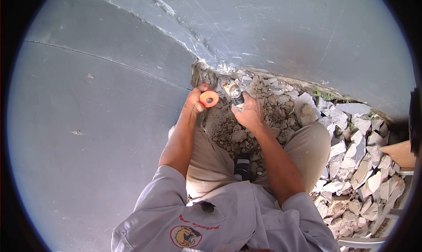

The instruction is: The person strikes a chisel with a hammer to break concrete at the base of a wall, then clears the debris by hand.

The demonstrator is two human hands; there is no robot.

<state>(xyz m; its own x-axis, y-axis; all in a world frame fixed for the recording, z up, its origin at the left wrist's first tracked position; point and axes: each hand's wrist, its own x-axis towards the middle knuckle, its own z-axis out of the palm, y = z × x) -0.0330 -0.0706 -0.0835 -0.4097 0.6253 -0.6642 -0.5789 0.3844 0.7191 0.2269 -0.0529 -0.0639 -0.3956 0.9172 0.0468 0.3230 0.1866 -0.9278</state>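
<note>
My left hand point(192, 101) is closed around a chisel with a round orange hand guard point(214, 96). The chisel's struck end faces up toward me, and its lower part is hidden beneath the guard. To the right of it, my right hand point(250, 113) grips a hammer point(231, 89) with a worn, dusty head. The hammer head is apart from the chisel, and most of the handle is covered by my fingers. Both tools are over broken earth and rubble point(237, 131) at the wall corner.
A grey wall point(96, 120) rises at my left, and another grey wall point(299, 36) runs across the far side. Broken pale slabs point(351, 155) are heaped at right. My knees flank the dug ground, with a dark shoe point(242, 166) between them. A brown board-like piece point(400, 154) stands far right.
</note>
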